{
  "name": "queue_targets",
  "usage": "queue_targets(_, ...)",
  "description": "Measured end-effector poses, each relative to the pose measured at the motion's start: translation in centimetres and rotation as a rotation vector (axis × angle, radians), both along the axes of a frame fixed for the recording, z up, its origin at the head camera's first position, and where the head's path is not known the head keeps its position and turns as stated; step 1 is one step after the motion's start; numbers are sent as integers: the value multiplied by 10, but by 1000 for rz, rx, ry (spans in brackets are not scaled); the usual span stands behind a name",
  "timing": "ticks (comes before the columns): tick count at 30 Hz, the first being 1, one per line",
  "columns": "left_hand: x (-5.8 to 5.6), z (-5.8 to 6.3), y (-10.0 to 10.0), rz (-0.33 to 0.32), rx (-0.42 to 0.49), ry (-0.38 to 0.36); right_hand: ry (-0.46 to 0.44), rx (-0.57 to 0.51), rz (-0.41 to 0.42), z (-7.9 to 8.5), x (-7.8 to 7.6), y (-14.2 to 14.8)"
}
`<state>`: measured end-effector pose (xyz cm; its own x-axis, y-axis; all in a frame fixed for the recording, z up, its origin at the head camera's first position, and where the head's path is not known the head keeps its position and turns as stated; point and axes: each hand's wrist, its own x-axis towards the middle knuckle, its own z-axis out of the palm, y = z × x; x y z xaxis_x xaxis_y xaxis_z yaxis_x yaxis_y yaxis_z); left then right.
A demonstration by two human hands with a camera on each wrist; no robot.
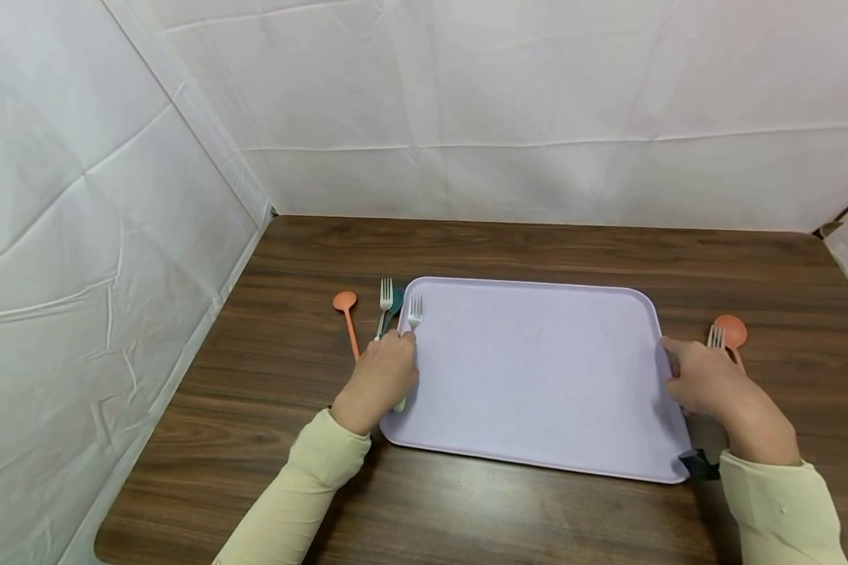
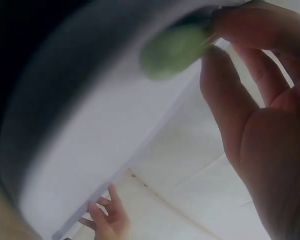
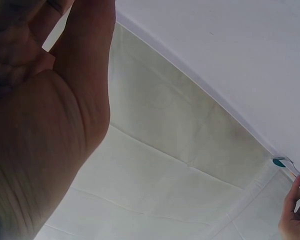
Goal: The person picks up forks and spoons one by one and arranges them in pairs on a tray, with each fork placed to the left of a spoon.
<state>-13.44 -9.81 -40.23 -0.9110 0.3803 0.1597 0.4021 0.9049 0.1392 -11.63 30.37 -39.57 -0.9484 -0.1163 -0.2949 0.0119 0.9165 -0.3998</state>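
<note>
A pale lilac tray lies flat on the wooden table. Over its left rim, my left hand pinches a fork; the tines point away from me across the tray's edge. Close up in the left wrist view, the fork's light green handle end sticks out from between thumb and finger. My right hand is at the tray's right rim, with fingertips against the edge. In the left wrist view that same hand shows its fingers loosely extended along the rim.
Left of the tray lie an orange spoon, another fork and a dark teal spoon. Beyond my right hand are a further fork and an orange spoon. White sheeting walls the table's back and left side.
</note>
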Motion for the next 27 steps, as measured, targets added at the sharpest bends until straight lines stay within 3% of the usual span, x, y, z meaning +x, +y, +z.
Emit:
queue_targets(9, 19, 2, -7, -97, 15, 116, -8, -3, -12, 0, 1, 0)
queue_targets(14, 29, 0, -11, -135, 9, 129, -8, 2, -16, -1, 1, 0)
queue_targets(22, 29, -2, -11, -135, 19, 109, 6, 8, -7, -1, 2, 0)
queue_targets(27, 27, 0, -12, -104, 73, 70, -1, 10, -7, 0, 1, 0)
